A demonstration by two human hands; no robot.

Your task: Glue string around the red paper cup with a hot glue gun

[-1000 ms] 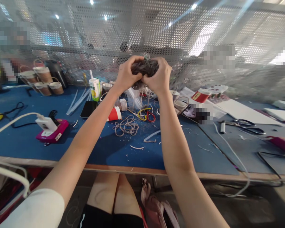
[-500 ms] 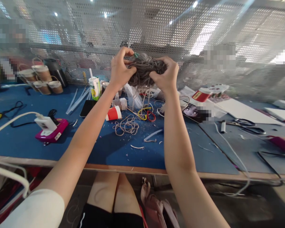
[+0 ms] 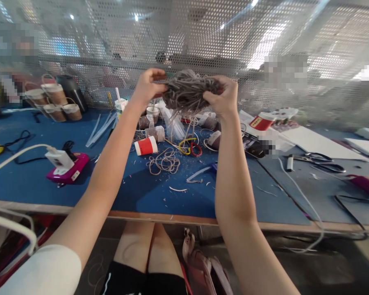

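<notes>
A bundle of grey-brown cord (image 3: 187, 93) hangs in the air over the back of the table, gripped at both sides. My left hand (image 3: 149, 87) pinches its left edge between thumb and fingers. On the other side my right hand (image 3: 224, 94) is closed round the bundle, thumb in front and fingers mostly hidden behind. Strands dangle below it toward the table. Beneath lie scissors with yellow and red handles (image 3: 189, 147), a loose tangle of thin cord (image 3: 164, 161) and a red and white paper cup (image 3: 146, 146) on its side.
On the blue table (image 3: 160, 196) are scraps, a magenta power socket (image 3: 68, 167) with a white plug, and black-handled scissors (image 3: 324, 162). Handled paper cups (image 3: 57, 102) stand back left. A perforated metal screen (image 3: 184, 41) rises behind. White boards (image 3: 320, 143) lie at right.
The cord bundle has turned and come down slightly. My left hand has shifted left and a little down; my right hand has moved a little right. Both keep hold.
</notes>
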